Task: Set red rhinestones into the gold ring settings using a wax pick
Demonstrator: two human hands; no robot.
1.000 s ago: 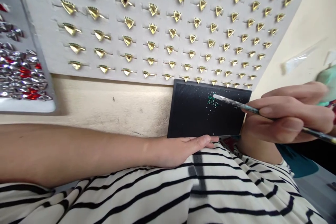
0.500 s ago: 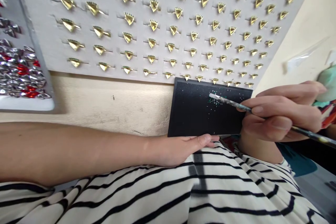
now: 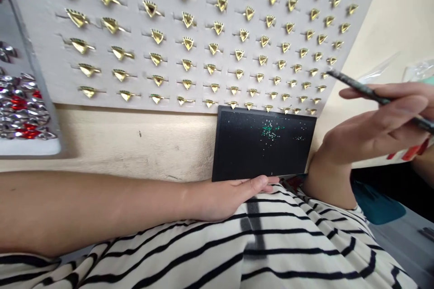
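"Stick (image 3: 352, 84): where is it?"
"Gripped in the right hand (image 3: 379, 126), tip clear of the black tray (image 3: 240, 156)."
"And the left hand (image 3: 227, 196)?"
"At the tray's near edge; whether gripping it, I can't tell."

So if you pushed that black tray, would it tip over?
The black tray would probably slide rather than tip, since it looks wide and low. Its straight edges suggest it's stiff. The tiny green bits look loose, so they might scatter.

No text or number can be read.
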